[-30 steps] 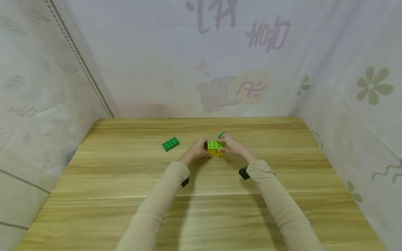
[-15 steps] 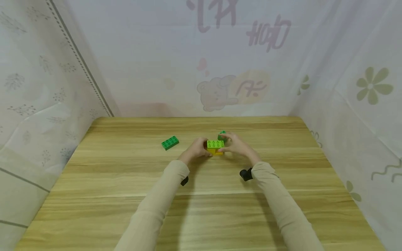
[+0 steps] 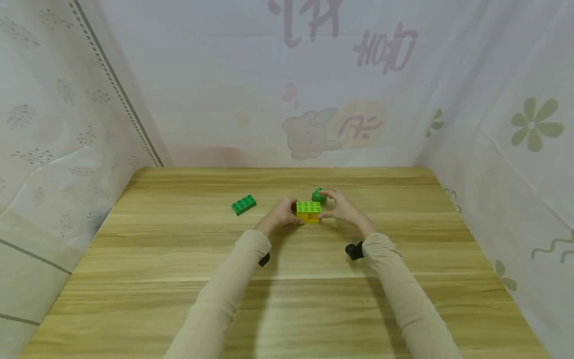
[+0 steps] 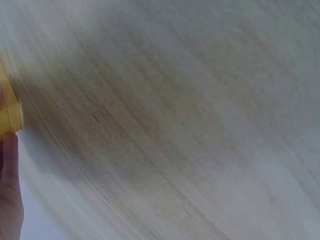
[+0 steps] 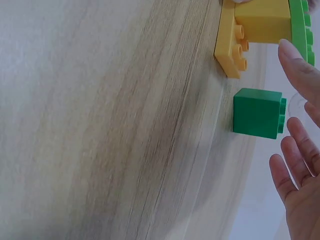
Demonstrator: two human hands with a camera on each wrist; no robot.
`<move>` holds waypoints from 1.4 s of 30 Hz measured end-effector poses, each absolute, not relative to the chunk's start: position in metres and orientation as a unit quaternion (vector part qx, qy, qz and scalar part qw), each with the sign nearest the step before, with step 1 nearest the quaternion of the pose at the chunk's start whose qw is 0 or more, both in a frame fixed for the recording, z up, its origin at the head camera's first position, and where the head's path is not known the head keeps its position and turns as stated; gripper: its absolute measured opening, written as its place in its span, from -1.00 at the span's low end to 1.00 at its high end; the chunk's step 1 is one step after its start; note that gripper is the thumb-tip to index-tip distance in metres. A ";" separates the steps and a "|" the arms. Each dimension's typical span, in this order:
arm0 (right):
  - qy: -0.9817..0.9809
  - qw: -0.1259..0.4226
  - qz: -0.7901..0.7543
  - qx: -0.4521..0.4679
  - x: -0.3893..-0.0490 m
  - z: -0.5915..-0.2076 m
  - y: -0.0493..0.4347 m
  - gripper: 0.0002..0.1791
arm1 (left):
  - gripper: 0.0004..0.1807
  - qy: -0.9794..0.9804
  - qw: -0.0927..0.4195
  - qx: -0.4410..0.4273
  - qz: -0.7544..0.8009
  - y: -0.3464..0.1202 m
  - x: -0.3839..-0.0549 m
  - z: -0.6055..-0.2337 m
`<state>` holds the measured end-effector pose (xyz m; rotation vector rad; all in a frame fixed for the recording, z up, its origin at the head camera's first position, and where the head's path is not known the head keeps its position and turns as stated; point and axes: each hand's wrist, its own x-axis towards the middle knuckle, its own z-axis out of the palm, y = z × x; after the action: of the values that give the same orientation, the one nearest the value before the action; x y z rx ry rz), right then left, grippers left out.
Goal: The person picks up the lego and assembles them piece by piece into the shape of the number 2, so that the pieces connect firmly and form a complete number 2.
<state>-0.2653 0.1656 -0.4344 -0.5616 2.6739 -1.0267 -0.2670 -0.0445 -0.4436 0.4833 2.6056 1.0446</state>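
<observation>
The right hand (image 3: 344, 207) has shifted rightward (left hand (image 3: 281, 211) grips the brick stack (image 3: 308, 208)).

We see soft, fairly dim light in the head view, with a pale sheen on the near part of the bench (image 3: 291, 319) and soft-edged shadows falling inward from both sleeves (image 3: 217, 294). In the left wrist view we get a greyish, smeary picture, a broad dark shadow crossing it. The right wrist view gives us a crisper green block (image 5: 256, 113), with washed-out whiteness behind.
</observation>
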 end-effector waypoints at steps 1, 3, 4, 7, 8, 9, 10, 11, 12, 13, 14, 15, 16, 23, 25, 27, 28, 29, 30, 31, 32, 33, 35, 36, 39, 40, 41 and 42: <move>0.910 0.111 -0.350 -0.191 -0.266 -0.435 0.166 -0.18 | -0.57 0.905 0.145 0.168 0.364 -0.045 -0.267 -0.443; 0.910 0.110 -0.352 -0.190 -0.267 -0.435 0.168 -0.17 | -0.59 0.904 0.145 0.169 0.364 -0.045 -0.267 -0.442; 0.910 0.109 -0.354 -0.189 -0.268 -0.436 0.169 -0.17 | -0.59 0.904 0.145 0.169 0.366 -0.045 -0.267 -0.442; 0.907 0.106 -0.364 -0.183 -0.271 -0.439 0.173 -0.18 | -0.60 0.903 0.145 0.169 0.366 -0.045 -0.266 -0.442; 0.906 0.105 -0.369 -0.180 -0.272 -0.440 0.174 -0.19 | -0.60 0.903 0.146 0.168 0.368 -0.045 -0.266 -0.442; 0.905 0.103 -0.374 -0.176 -0.273 -0.442 0.175 -0.20 | -0.59 0.902 0.147 0.167 0.370 -0.045 -0.266 -0.442; 0.904 0.101 -0.377 -0.174 -0.274 -0.443 0.176 -0.21 | -0.59 0.901 0.148 0.166 0.372 -0.045 -0.266 -0.442; 0.903 0.099 -0.381 -0.171 -0.275 -0.444 0.177 -0.21 | -0.59 0.902 0.146 0.165 0.372 -0.045 -0.265 -0.443; 0.904 0.097 -0.383 -0.167 -0.276 -0.446 0.177 -0.22 | -0.59 0.902 0.146 0.166 0.371 -0.045 -0.265 -0.443; 0.903 0.095 -0.386 -0.165 -0.277 -0.448 0.178 -0.22 | -0.58 0.902 0.146 0.165 0.372 -0.045 -0.265 -0.444; 0.903 0.095 -0.387 -0.163 -0.279 -0.450 0.178 -0.22 | -0.58 0.902 0.145 0.166 0.372 -0.045 -0.264 -0.444; 0.902 0.094 -0.389 -0.161 -0.280 -0.451 0.178 -0.23 | -0.58 0.902 0.144 0.167 0.371 -0.044 -0.264 -0.445; 0.902 0.092 -0.388 -0.162 -0.281 -0.453 0.178 -0.23 | -0.58 0.902 0.143 0.168 0.371 -0.044 -0.263 -0.445; 0.900 0.100 -0.397 -0.153 -0.286 -0.458 0.173 -0.24 | -0.56 0.899 0.149 0.165 0.377 -0.045 -0.262 -0.446; 0.901 0.101 -0.393 -0.151 -0.287 -0.459 0.172 -0.23 | -0.56 0.899 0.151 0.164 0.378 -0.045 -0.262 -0.445; 0.903 0.102 -0.392 -0.147 -0.289 -0.458 0.170 -0.23 | -0.56 0.899 0.149 0.164 0.378 -0.045 -0.262 -0.444; 0.903 0.102 -0.391 -0.145 -0.289 -0.459 0.169 -0.24 | -0.56 0.899 0.149 0.163 0.379 -0.045 -0.262 -0.444; 0.904 0.102 -0.388 -0.146 -0.290 -0.459 0.168 -0.24 | -0.56 0.899 0.148 0.163 0.378 -0.046 -0.262 -0.444; 0.905 0.101 -0.387 -0.147 -0.290 -0.459 0.168 -0.25 | -0.56 0.899 0.147 0.163 0.379 -0.046 -0.262 -0.445; 0.906 0.100 -0.385 -0.149 -0.291 -0.459 0.167 -0.25 | -0.56 0.898 0.147 0.163 0.380 -0.046 -0.261 -0.445; 0.907 0.099 -0.381 -0.152 -0.292 -0.460 0.166 -0.25 | -0.56 0.899 0.146 0.164 0.380 -0.046 -0.261 -0.446; 0.907 0.100 -0.378 -0.154 -0.292 -0.460 0.166 -0.24 | -0.56 0.898 0.146 0.165 0.380 -0.046 -0.261 -0.447; 0.909 0.100 -0.371 -0.161 -0.294 -0.460 0.165 -0.23 | -0.57 0.901 0.144 0.167 0.373 -0.046 -0.262 -0.448; 0.910 0.100 -0.368 -0.164 -0.294 -0.461 0.165 -0.23 | -0.56 0.902 0.143 0.169 0.370 -0.046 -0.262 -0.448; 0.909 0.101 -0.365 -0.172 -0.296 -0.463 0.165 -0.23 | -0.55 0.906 0.142 0.172 0.359 -0.046 -0.262 -0.448; 0.908 0.099 -0.366 -0.176 -0.297 -0.463 0.165 -0.24 | -0.54 0.908 0.141 0.171 0.356 -0.046 -0.262 -0.447; 0.907 0.098 -0.368 -0.180 -0.298 -0.464 0.165 -0.25 | -0.53 0.908 0.141 0.172 0.355 -0.046 -0.262 -0.447; 0.905 0.097 -0.371 -0.185 -0.299 -0.464 0.165 -0.25 | -0.52 0.908 0.140 0.173 0.354 -0.046 -0.262 -0.446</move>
<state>-0.2987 0.1648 -0.4641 -0.5492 2.6800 -1.0975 -0.2619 -0.0460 -0.4461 0.4988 2.6235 1.0239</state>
